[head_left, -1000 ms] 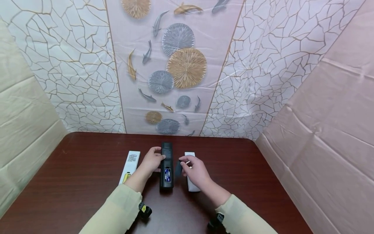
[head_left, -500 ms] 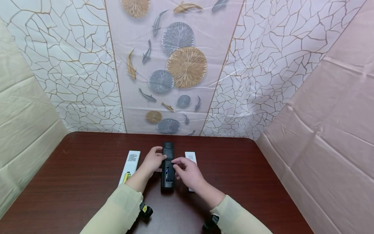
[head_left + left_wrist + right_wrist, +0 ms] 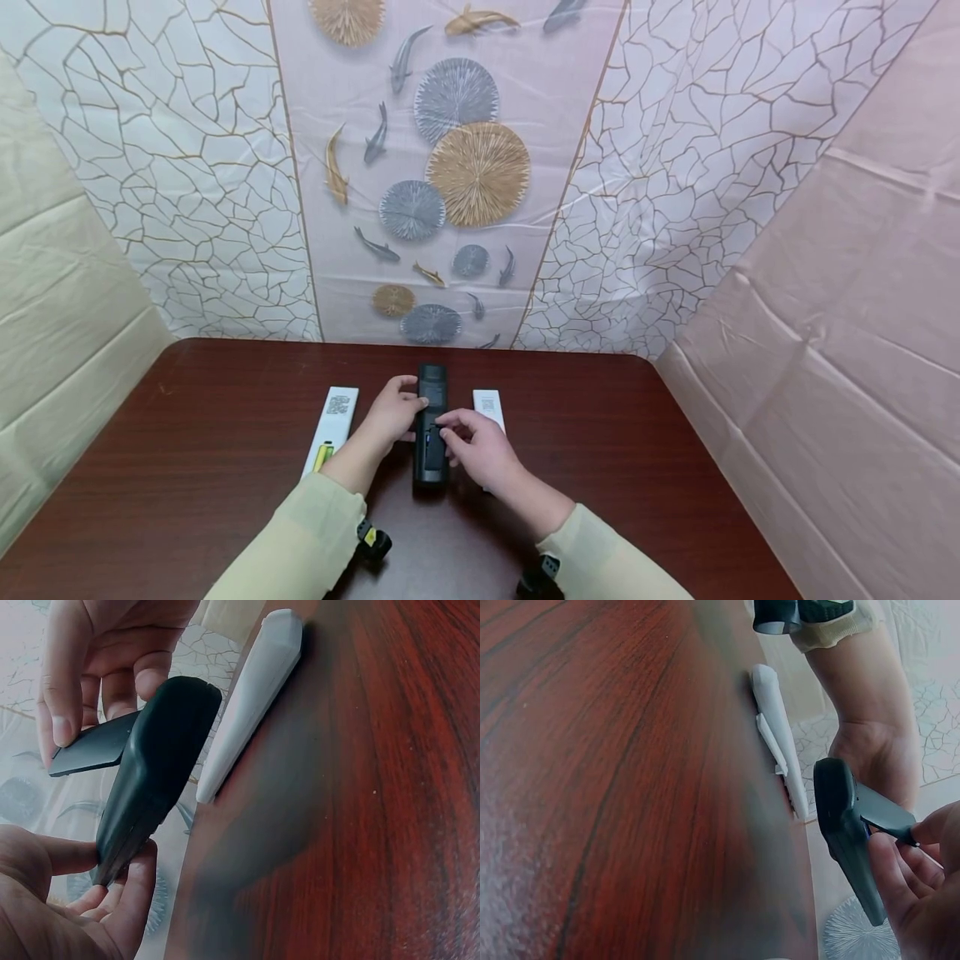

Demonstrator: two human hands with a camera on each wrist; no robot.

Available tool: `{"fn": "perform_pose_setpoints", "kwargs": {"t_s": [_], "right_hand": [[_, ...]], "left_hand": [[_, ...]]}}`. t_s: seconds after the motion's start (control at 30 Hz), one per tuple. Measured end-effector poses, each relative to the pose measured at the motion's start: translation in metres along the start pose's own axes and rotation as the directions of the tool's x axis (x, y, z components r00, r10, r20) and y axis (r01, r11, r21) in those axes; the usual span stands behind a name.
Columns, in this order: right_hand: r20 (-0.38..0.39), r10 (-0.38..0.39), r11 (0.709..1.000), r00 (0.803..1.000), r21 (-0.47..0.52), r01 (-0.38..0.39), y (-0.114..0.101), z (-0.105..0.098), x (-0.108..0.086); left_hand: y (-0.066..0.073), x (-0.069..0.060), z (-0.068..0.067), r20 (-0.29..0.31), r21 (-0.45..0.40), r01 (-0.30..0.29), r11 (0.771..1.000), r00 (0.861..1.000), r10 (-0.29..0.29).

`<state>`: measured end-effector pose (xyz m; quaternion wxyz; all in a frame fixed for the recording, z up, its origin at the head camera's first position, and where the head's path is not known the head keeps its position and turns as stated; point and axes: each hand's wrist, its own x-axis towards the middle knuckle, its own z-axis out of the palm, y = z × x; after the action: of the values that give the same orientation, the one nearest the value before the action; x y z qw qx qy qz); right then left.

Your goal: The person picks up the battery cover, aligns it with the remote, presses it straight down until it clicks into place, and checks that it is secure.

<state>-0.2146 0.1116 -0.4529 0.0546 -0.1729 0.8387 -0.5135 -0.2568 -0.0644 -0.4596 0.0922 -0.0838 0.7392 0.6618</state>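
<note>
Pinched in the right hand (image 3: 483, 452), the black cover (image 3: 91, 748) now slants against the black remote (image 3: 432, 385) instead of hanging apart beside it, so closing seems begun but unfinished, while the left hand (image 3: 393, 410) grips the remote above the surface (image 3: 630, 467).

Pale yellow-green sleeves (image 3: 292, 537) show at the bottom, left and right of centre, each with a black camera (image 3: 381, 547), the left one marked yellow.
</note>
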Motion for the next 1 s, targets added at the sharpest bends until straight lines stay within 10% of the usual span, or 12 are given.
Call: {"fn": "perform_pose_setpoints", "kwargs": {"t_s": [1.0], "right_hand": [[-0.004,-0.069,0.969,0.998,-0.238,0.066,0.0094,0.0029,0.0062]], "left_hand": [[-0.0009,-0.0031,0.0027,0.005,-0.020,-0.004,1.000,1.000,0.004]]}}
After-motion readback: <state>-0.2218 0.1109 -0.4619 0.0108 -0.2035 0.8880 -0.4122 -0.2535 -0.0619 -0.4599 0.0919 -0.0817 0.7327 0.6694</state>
